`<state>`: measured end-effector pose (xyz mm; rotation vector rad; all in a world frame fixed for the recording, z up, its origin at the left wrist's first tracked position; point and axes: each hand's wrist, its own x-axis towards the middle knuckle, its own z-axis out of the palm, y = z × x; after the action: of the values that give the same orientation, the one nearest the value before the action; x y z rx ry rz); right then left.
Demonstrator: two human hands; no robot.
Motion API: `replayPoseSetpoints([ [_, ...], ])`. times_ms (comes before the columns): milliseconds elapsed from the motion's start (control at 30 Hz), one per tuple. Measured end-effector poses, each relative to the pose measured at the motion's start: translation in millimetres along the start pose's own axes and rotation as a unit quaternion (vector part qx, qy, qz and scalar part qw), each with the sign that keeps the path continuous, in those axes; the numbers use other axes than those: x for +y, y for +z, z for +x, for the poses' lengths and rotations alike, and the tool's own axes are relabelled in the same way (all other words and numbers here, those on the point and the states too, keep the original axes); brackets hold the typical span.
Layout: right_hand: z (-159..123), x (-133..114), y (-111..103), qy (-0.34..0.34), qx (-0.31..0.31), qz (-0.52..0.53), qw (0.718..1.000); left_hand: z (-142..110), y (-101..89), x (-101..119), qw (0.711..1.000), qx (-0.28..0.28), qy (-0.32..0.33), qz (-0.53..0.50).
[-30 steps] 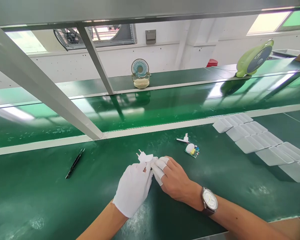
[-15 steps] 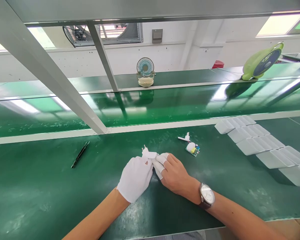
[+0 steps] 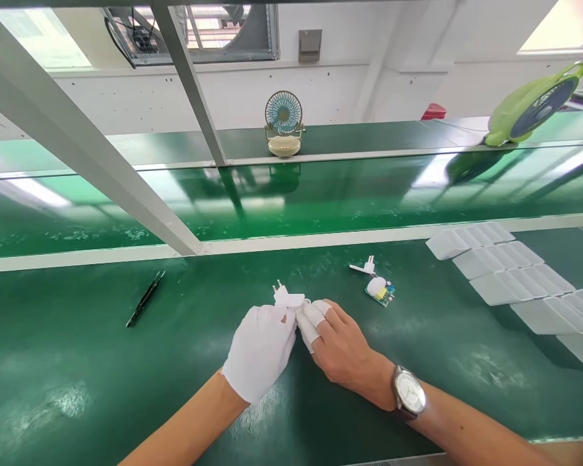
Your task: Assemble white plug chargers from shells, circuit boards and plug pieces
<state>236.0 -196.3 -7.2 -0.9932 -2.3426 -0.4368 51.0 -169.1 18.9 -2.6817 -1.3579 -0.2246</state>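
Note:
My left hand (image 3: 261, 348), in a white glove, is closed round a small white plug part (image 3: 286, 299) whose two metal pins point up and left. My right hand (image 3: 337, 343), bare with white finger cots and a wristwatch, pinches the same part from the right. Both hands rest low over the green bench (image 3: 78, 362). A little to the right lie a small green circuit board with a white piece (image 3: 379, 288) and a loose white plug piece (image 3: 364, 266).
Black tweezers (image 3: 144, 299) lie at the left on the bench. Rows of white plastic housings (image 3: 515, 275) lie at the right. Beyond a white rail runs a green conveyor belt (image 3: 291, 200). A small fan (image 3: 284, 123) and a green fan (image 3: 532, 105) stand behind. A slanted metal beam (image 3: 87, 155) crosses the left.
Both hands stay together on the white plug part with only slight finger shifts. The view has tilted a little, so the hands and bench objects shift slightly in the picture.

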Motion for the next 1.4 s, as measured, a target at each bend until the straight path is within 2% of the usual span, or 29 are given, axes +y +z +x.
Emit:
replayPoseSetpoints([
  [133,-1.9,-4.2,-0.5,0.002,-0.028,-0.006,1.0,-2.3,2.5,1.4,1.0,0.014,0.007,0.011],
  [300,-4.3,11.0,7.7,0.003,0.033,0.043,0.999,-5.2,4.1,-1.1,1.0,0.02,-0.005,-0.018],
  [433,-2.4,18.8,10.7,0.087,0.068,0.166,0.98,-7.0,-1.9,-8.8,0.994,0.025,0.002,-0.108],
  [567,-1.8,20.3,10.5,0.147,0.07,0.24,0.957,-7.6,-3.3,-18.0,0.963,0.077,-0.068,-0.249],
  [667,-1.8,22.2,12.2,0.171,0.041,0.28,0.944,-6.4,6.2,-22.6,0.932,0.101,-0.117,-0.327],
  [833,0.6,24.1,14.8,0.191,-0.012,0.365,0.911,-4.8,27.2,-23.5,0.9,0.067,-0.122,-0.413],
  [933,2.0,25.1,15.6,0.198,-0.011,0.394,0.898,-4.9,32.4,-22.8,0.888,0.056,-0.148,-0.431],
  [1067,1.4,26.2,17.4,0.189,0.027,0.407,0.893,-4.4,33.8,-23.6,0.887,0.051,-0.158,-0.431],
  [1267,-4.3,25.4,19.3,0.204,-0.008,0.366,0.908,-3.8,35.6,-24.6,0.883,0.044,-0.156,-0.44],
  [1400,-6.0,26.1,21.7,0.173,0.003,0.362,0.916,-5.1,37.8,-25.6,0.882,0.039,-0.155,-0.444],
])
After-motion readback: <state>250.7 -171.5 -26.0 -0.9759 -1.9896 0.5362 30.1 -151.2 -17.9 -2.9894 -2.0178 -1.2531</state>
